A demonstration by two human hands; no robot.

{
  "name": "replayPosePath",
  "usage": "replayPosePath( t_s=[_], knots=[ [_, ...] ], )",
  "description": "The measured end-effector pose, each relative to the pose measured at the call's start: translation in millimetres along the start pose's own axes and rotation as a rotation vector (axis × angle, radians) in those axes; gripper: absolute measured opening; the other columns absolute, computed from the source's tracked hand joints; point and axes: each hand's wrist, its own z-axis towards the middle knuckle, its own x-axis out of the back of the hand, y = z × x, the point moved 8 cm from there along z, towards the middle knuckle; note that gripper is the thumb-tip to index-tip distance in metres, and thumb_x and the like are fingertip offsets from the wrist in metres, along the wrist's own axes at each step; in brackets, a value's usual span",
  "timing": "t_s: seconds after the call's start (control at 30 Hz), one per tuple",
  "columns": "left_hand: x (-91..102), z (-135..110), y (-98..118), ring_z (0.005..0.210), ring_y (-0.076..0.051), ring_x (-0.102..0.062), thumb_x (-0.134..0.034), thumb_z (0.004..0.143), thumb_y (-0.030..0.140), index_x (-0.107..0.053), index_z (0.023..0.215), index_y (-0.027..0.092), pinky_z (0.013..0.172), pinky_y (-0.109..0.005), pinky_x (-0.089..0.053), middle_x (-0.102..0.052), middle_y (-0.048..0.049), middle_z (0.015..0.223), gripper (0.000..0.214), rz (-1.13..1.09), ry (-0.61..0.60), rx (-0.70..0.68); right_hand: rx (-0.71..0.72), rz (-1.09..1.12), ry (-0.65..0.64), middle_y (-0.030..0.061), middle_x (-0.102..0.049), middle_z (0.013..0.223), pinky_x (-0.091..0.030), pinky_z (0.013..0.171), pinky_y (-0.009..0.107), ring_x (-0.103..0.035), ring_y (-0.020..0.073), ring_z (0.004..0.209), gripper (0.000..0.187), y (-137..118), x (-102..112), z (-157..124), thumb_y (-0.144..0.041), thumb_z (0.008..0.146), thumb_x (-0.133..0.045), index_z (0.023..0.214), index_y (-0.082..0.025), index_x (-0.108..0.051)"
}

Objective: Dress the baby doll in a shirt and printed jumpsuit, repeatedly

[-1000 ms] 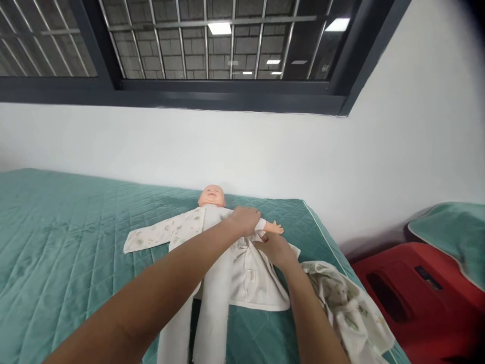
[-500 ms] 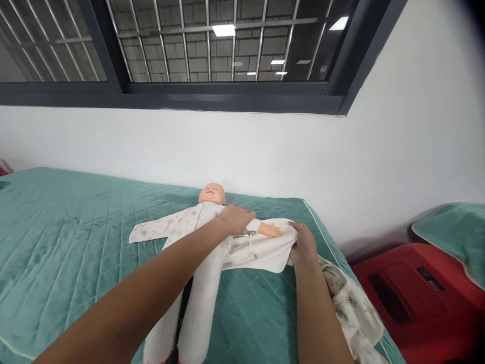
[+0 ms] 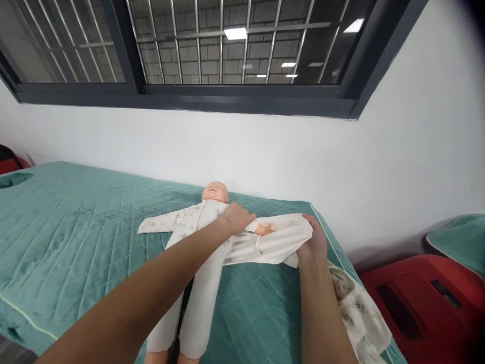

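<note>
A baby doll (image 3: 206, 273) in white lies on its back, head toward the wall. Its arm on the left is in the sleeve of a patterned white baby shirt (image 3: 162, 223). My left hand (image 3: 238, 218) is closed around the doll's other arm near the shoulder; its fingertips are partly hidden. That arm's small hand (image 3: 265, 229) rests over the shirt's spread front panel. At the panel's outer edge, my right hand (image 3: 314, 240) pinches the cloth and pulls it out to the right.
A green quilted cover (image 3: 94, 242) lies under the doll. Another patterned white garment (image 3: 361, 313) is bunched by my right forearm, at the cover's edge. Beyond it stands a red plastic piece (image 3: 413, 298) with green cloth on it. A white wall and barred window are behind.
My right hand has drawn the shirt panel farther right and raised its edge, so the cloth is stretched tauter. My left hand stays on the doll's arm. The view has shifted slightly.
</note>
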Motion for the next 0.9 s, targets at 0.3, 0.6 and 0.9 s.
replayPosePath(
  t_s=[0.3, 0.6, 0.9],
  knots=[
    [-7.7, 3, 3, 0.098, -0.030, -0.061, -0.055, 0.084, 0.018, -0.062, 0.113, 0.020, 0.083, -0.042, -0.038, -0.069, -0.0133, 0.106, 0.030, -0.041, -0.031, 0.004, -0.111, 0.032, -0.144, -0.0088, -0.040, 0.056, -0.034, 0.049, 0.026, -0.040, 0.0101, 0.048, 0.039, 31, -67, -43, -0.041, 0.067, -0.070, 0.068, -0.024, -0.035],
    [-14.8, 3, 5, 0.105, -0.030, -0.056, -0.054, 0.084, 0.025, -0.064, 0.111, 0.016, 0.090, -0.044, -0.036, -0.066, -0.0137, 0.114, 0.030, -0.077, -0.020, 0.006, -0.085, -0.025, -0.183, -0.0093, -0.041, 0.054, -0.031, 0.052, 0.025, -0.037, 0.0100, 0.050, 0.036, 59, -96, -57, -0.042, 0.072, -0.067, 0.069, -0.024, -0.037],
    [-1.1, -9, 9, 0.099, -0.030, -0.057, -0.051, 0.086, 0.026, -0.062, 0.110, 0.017, 0.085, -0.044, -0.037, -0.067, -0.0135, 0.107, 0.029, -0.088, 0.105, 0.001, -0.052, 0.229, -0.100, -0.0098, -0.047, 0.061, -0.041, 0.057, 0.023, -0.046, 0.0084, 0.053, 0.031, 23, -85, -53, -0.033, 0.072, -0.071, 0.074, -0.023, -0.042]
  ],
)
